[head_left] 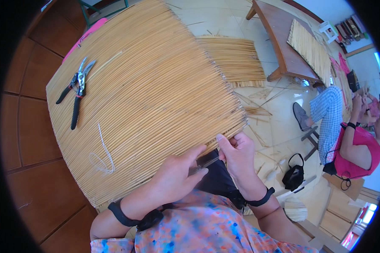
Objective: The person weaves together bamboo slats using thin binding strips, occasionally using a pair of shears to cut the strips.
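- Working the near edge of a large reed mat [156, 88] looks to be the step in hand, probably securing or tidying its outermost stalks by the right corner.
- The mat spreads from just in front of the person toward the far left, filling the middle of the scene.
- The right hand [242, 152] is nearly closed, thumb and fingers pinching at the mat's near right corner.
- The left hand [173, 169] is partly open just left of it, thumb and fingers apart beside the near edge; something thin and dark shows between the two hands, but I cannot tell what it is or which hand has it.
- The next move seems to call for a steady right pinch, the left hand guiding the thin piece close along the edge without bending the stalks.
- On the mat's left part lie pruning shears [79, 90], blades apart, and, nearer, a loose white thread [107, 152], both out of the hands.
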`<state>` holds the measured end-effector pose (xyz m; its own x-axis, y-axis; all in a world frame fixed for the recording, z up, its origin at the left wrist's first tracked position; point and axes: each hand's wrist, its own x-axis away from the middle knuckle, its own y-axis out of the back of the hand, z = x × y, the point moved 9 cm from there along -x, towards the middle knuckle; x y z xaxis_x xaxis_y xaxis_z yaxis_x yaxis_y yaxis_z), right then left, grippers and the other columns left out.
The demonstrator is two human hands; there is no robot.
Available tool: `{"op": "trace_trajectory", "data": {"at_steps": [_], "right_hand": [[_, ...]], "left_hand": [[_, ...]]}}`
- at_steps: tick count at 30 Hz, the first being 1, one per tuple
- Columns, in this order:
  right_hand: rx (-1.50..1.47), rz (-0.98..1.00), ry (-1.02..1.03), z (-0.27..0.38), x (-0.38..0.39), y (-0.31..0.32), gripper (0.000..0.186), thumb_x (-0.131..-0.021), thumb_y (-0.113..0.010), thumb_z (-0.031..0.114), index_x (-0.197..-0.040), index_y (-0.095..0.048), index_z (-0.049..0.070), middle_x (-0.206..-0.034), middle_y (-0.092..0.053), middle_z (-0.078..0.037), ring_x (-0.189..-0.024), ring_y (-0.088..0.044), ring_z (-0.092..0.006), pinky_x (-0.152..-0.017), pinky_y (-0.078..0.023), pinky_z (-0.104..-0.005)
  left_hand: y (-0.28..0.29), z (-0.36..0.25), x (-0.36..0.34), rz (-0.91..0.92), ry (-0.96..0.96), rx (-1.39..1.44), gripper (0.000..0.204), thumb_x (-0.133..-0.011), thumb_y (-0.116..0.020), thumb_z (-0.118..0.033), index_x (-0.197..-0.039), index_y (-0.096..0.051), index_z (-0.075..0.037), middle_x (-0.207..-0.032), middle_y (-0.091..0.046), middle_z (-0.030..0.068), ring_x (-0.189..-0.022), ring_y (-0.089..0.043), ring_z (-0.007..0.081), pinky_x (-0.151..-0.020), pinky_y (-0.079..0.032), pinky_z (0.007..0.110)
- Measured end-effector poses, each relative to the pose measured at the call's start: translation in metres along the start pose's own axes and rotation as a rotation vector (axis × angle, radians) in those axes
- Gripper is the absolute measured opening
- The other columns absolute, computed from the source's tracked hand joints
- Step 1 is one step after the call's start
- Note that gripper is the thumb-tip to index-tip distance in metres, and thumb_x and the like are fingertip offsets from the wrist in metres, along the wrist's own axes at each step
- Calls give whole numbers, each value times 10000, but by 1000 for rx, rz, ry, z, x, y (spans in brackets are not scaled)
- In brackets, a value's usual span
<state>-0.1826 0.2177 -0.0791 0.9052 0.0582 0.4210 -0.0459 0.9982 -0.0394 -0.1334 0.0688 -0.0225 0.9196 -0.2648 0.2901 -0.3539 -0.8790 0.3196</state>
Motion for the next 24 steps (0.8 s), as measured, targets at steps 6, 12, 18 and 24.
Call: {"op": "trace_trajectory", "data": {"at_steps": [6,12,18,24], "right_hand": [[67,14,-118,-2,-11,17,256,-923,-683,211,-890,-637,-39,-702,-676,-87,-506,-603,-101,-446,-453,-212],[189,-51,-30,17,-21,33,252,-933,-673,209,-863,-645,-32,-698,-666,-84,-512,-608,-102,-451,-468,-213],[109,15,-43,12,-21,25,213,-940,-651,170,-893,-649,-38,-703,-665,-80,-534,-620,-104,-472,-489,-216],[-56,36,-73,7,-21,20,203,-945,-624,133,-965,-626,-69,-759,-679,-112,-581,-658,-143,-518,-543,-249]], "left_hand": [[-2,3,-2,4,7,-55,563,-831,-704,-62,-1350,-492,-18,-597,-499,87,-514,-431,174,-518,-402,303],[-3,2,0,-27,2,-95,576,-823,-708,-50,-1356,-492,-28,-622,-536,94,-524,-487,184,-533,-425,303],[-4,4,1,-24,19,-112,582,-826,-706,-47,-1365,-488,-23,-632,-553,91,-529,-502,179,-541,-432,295],[0,1,0,-5,7,-105,595,-835,-692,-28,-1388,-473,-16,-630,-533,57,-534,-482,127,-537,-421,273]]}}
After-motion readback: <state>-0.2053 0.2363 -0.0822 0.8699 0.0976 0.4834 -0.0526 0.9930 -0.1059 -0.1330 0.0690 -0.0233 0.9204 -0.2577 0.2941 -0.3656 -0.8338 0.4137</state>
